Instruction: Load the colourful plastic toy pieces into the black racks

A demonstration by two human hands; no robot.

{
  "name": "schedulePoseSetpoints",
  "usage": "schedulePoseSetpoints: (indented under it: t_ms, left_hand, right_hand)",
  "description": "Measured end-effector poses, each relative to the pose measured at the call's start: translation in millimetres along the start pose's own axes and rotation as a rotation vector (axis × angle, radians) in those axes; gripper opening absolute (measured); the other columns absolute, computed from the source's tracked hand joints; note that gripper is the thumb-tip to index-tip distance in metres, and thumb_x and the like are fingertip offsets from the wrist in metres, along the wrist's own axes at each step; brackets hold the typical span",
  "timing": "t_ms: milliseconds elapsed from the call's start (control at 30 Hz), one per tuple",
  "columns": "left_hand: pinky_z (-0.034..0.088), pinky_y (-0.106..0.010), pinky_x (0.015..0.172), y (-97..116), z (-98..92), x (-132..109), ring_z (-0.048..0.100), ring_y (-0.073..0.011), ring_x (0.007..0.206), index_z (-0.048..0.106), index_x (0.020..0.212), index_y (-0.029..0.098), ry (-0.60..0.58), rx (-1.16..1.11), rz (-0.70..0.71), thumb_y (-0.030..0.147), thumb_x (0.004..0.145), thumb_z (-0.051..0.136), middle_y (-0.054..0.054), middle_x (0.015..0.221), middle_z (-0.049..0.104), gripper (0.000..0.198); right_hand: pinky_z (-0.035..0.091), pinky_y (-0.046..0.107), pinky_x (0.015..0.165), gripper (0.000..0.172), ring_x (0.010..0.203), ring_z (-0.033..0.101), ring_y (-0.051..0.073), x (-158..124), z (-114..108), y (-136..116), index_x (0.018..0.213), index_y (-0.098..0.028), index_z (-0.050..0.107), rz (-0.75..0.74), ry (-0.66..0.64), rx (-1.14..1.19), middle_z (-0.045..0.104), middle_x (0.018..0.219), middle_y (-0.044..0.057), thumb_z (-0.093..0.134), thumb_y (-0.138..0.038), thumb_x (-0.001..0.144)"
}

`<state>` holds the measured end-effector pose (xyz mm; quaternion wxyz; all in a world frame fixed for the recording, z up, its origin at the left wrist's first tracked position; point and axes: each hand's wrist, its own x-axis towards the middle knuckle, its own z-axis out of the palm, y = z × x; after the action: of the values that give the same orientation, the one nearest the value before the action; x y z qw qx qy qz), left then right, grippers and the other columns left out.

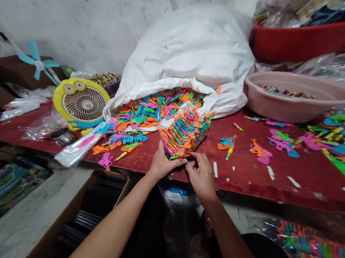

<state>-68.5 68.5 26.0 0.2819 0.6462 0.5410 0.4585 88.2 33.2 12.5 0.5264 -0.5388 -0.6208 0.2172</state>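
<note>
2 hands, left (163, 163), right (201, 176), clasp dense stack of neon plastic toys (184, 133).

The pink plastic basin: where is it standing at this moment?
In the head view, the pink plastic basin stands at the right back of the red tabletop, right of the white sack and in front of the red basin.

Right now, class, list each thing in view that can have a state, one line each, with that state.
stack of colourful plastic toy pieces, held tilted
left hand, gripping its lower edge
right hand, pinching its lower end
white sack, open, spilling pieces
pink basin, holding small pieces
yellow desk fan, tilted back
</note>
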Motion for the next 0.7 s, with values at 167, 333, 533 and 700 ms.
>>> schedulePoseSetpoints:
  t_ms: [167, 333, 533, 700]
  left_hand:
    - [0.048, -0.036, 0.099, -1.1, -6.5, -3.2, 0.061, -0.0253, 0.115, 0.038, 0.137, 0.018, -0.099, -0.162, 0.042, 0.047, 0.065, 0.082, -0.011, 0.128, 0.062, 0.089]
    - [0.044, -0.038, 0.103, -1.7, -12.2, -4.6, 0.059, -0.0257, 0.119, 0.046, 0.134, 0.019, -0.112, -0.11, 0.037, 0.05, 0.082, 0.067, -0.01, 0.13, 0.062, 0.064]
    - [0.048, -0.037, 0.096, -2.1, -6.6, -4.7, 0.063, -0.0254, 0.109, 0.051, 0.126, 0.019, -0.068, -0.064, 0.029, 0.051, 0.082, 0.066, -0.009, 0.122, 0.066, 0.056]
    - [0.049, -0.036, 0.094, -1.6, -3.4, -4.5, 0.064, -0.0244, 0.106, 0.053, 0.121, 0.02, -0.046, -0.072, 0.054, 0.051, 0.082, 0.067, -0.008, 0.118, 0.067, 0.052]
  right_hand:
    - [0.049, 0.027, 0.062, 0.034, 0.069, 0.057, 0.012, -5.8, -1.5, 5.1, 0.114, -0.018, 0.06, 0.079, 0.014, 0.192, 0.062, 0.098, 0.006, 0.06, -0.03, 0.083]
    - [0.049, 0.027, 0.063, 0.029, 0.07, 0.057, 0.013, -9.0, -4.9, 5.3, 0.102, -0.018, 0.064, 0.134, -0.015, 0.229, 0.065, 0.087, 0.005, 0.063, -0.037, 0.081]
    - [0.051, 0.03, 0.07, 0.027, 0.074, 0.06, 0.015, -8.9, -1.3, -2.8, 0.1, -0.018, 0.066, 0.109, 0.01, 0.246, 0.068, 0.089, 0.006, 0.064, -0.04, 0.083]
    - [0.046, 0.028, 0.066, 0.019, 0.066, 0.056, 0.014, -4.1, 1.1, -9.6, 0.087, -0.019, 0.063, 0.118, 0.079, 0.077, 0.066, 0.078, 0.002, 0.061, -0.037, 0.083]
